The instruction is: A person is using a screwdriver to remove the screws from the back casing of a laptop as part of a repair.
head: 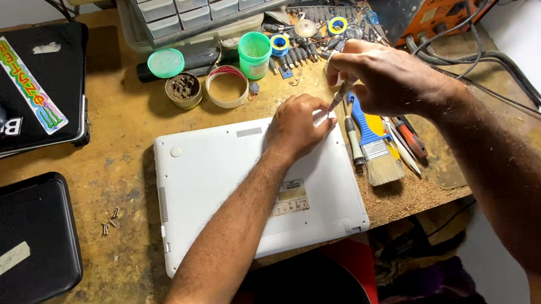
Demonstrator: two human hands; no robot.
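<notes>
A right hand pinches a screwdriver upright on an upturned white laptop, just beside the left hand whose pressed-together fingertips steady its tip, apparently mid-unscrewing; 5 loose screws lie well apart from both hands.

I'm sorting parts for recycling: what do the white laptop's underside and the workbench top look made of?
White laptop underside: likely matte plastic, with an even white surface, moulded vent slots and a round foot.
Workbench top: looks like bare pressed wood board, tan, speckled, stained and worn.
The left hand rests on the laptop.
</notes>
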